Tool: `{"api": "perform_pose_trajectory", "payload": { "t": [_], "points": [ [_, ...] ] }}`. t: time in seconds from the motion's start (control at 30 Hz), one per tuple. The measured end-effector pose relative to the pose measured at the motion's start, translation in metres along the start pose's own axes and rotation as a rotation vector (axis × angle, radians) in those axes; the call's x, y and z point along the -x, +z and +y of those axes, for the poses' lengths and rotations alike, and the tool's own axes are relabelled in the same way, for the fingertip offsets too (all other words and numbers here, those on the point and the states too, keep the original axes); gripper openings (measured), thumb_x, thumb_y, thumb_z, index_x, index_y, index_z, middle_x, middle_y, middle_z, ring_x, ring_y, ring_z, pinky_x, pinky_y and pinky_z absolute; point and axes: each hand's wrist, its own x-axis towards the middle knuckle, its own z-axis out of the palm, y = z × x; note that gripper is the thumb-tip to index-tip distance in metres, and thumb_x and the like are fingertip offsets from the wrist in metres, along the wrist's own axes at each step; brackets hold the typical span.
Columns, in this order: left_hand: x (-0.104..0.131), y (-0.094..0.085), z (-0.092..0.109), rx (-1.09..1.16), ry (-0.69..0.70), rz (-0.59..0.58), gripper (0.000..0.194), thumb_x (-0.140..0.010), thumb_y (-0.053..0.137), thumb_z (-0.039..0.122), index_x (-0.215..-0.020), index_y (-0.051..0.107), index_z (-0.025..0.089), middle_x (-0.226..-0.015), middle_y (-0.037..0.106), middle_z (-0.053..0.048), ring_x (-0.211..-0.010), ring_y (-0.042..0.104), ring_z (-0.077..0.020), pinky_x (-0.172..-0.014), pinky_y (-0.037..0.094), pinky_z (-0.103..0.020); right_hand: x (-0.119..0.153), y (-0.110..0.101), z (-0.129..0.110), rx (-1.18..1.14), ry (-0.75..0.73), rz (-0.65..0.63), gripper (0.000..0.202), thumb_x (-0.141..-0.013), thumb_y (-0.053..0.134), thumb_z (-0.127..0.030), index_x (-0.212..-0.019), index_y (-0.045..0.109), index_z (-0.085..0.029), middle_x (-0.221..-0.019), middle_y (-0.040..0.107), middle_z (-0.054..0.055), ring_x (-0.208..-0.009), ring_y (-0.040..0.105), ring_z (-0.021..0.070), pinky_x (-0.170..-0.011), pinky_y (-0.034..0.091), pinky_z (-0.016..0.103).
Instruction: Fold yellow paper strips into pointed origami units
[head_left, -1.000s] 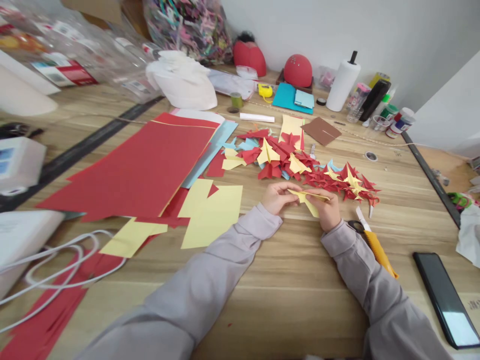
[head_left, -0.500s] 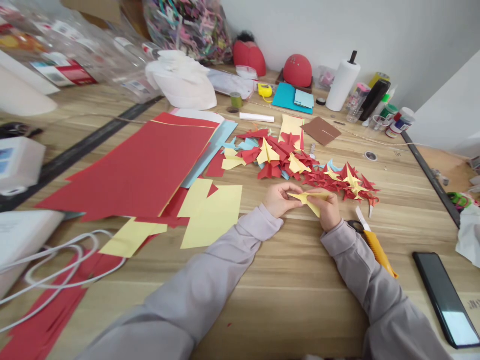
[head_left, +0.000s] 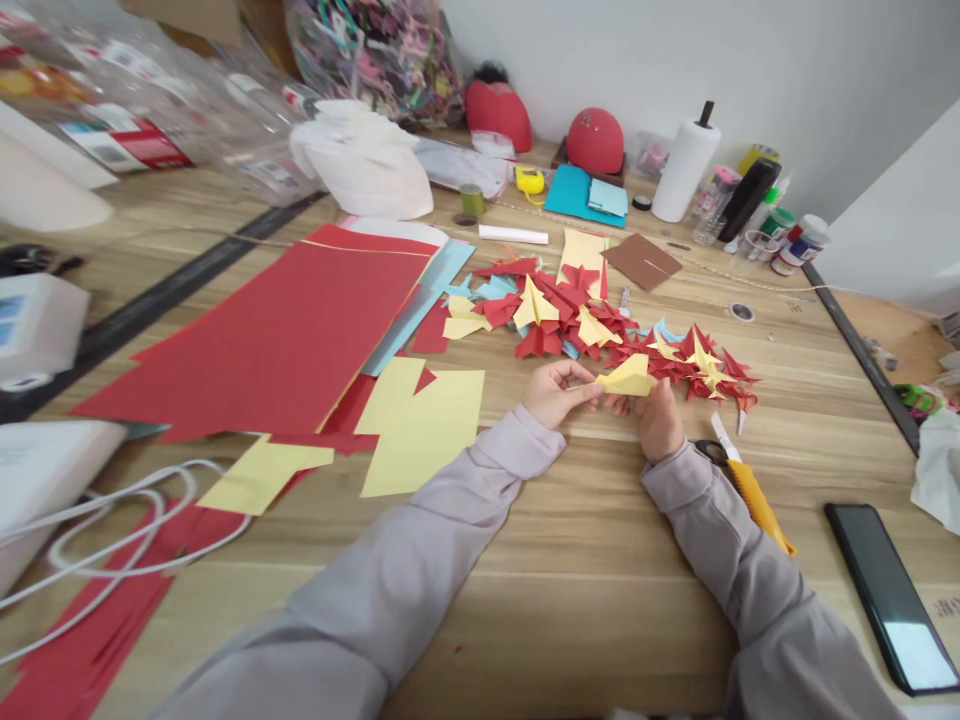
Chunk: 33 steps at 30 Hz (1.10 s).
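A small folded yellow paper plane (head_left: 628, 376) is held just above the table between my two hands. The left end is pinched between the thumb and fingers of my left hand (head_left: 553, 394). My right hand (head_left: 660, 425) is closed at its right end, thumb upright against the edge and fingers partly hidden beneath the paper. Just beyond lies a heap of folded paper planes (head_left: 555, 300), mostly red with some yellow and light blue. More red and yellow planes (head_left: 697, 360) are bunched to the right, close behind my right hand.
Large red sheets (head_left: 285, 330) and cut yellow paper (head_left: 427, 430) lie to the left. Yellow-handled scissors (head_left: 754, 500) rest beside my right forearm, near a black phone (head_left: 889, 595). White cables (head_left: 142, 520) coil at the left. Bottles (head_left: 801, 245) stand at the back right.
The paper plane has turned in my fingers, so its broad yellow wing now faces up. My right thumb has moved from on top of the paper to its right edge.
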Motion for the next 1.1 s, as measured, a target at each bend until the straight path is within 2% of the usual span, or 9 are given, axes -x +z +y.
{"api": "perform_pose_trajectory", "payload": {
  "t": [0.1,0.2,0.33,0.57,0.77,1.1],
  "points": [
    [0.0001,0.0009,0.0016,-0.001,-0.014,0.006,0.037,-0.045,0.082,0.031,-0.061,0.055,0.012,-0.047,0.058,0.002,-0.041,0.053,-0.0087,-0.043,0.046,-0.022,0.0011,0.0026,-0.0028,0.036,-0.022,0.017,0.040,-0.069,0.059,-0.057,-0.073,0.062,-0.018,-0.061,0.064,0.002,-0.051,0.051,0.0133,-0.050,0.038,0.027],
    [0.0004,0.0009,0.0023,-0.018,-0.011,0.003,0.037,-0.046,0.082,0.032,-0.061,0.055,0.012,-0.047,0.059,0.002,-0.041,0.053,-0.0088,-0.042,0.045,-0.021,0.0009,0.0074,-0.0075,0.057,-0.012,0.059,0.028,-0.064,0.071,-0.043,-0.069,0.061,-0.018,-0.060,0.062,-0.001,-0.049,0.048,0.0107,-0.050,0.038,0.025],
    [0.0015,0.0012,0.0024,-0.045,0.000,-0.008,0.035,-0.048,0.082,0.030,-0.061,0.055,0.012,-0.049,0.061,0.000,-0.041,0.054,-0.0092,-0.042,0.046,-0.021,-0.0006,0.0099,-0.0093,0.097,-0.022,0.110,0.025,-0.067,0.070,-0.039,-0.061,0.060,-0.017,-0.052,0.056,-0.003,-0.047,0.045,0.0091,-0.048,0.036,0.024],
    [0.0015,0.0022,-0.0003,0.013,-0.037,-0.016,0.037,-0.045,0.082,0.027,-0.071,0.061,0.011,-0.061,0.068,-0.003,-0.052,0.062,-0.0138,-0.051,0.050,-0.025,-0.0005,0.0082,-0.0063,0.157,-0.003,0.132,0.027,-0.067,0.069,-0.042,-0.062,0.061,-0.017,-0.052,0.056,-0.003,-0.048,0.045,0.0096,-0.049,0.037,0.025],
    [-0.0001,-0.0006,-0.0029,-0.054,0.007,0.021,0.032,-0.047,0.082,0.030,-0.065,0.065,0.011,-0.055,0.065,-0.002,-0.046,0.057,-0.0107,-0.050,0.049,-0.025,-0.0003,0.0091,-0.0056,0.142,-0.010,0.137,0.025,-0.063,0.071,-0.041,-0.068,0.064,-0.017,-0.060,0.060,-0.001,-0.053,0.049,0.0109,-0.053,0.041,0.026],
    [0.0010,-0.0012,0.0006,-0.074,0.027,-0.031,0.030,-0.048,0.081,0.029,-0.054,0.058,0.012,-0.050,0.060,0.001,-0.044,0.055,-0.0092,-0.047,0.045,-0.023,-0.0010,0.0057,-0.0047,0.152,-0.013,0.087,0.019,-0.065,0.072,-0.035,-0.066,0.066,-0.017,-0.060,0.062,-0.002,-0.056,0.051,0.0111,-0.058,0.043,0.026]
  ]
}}
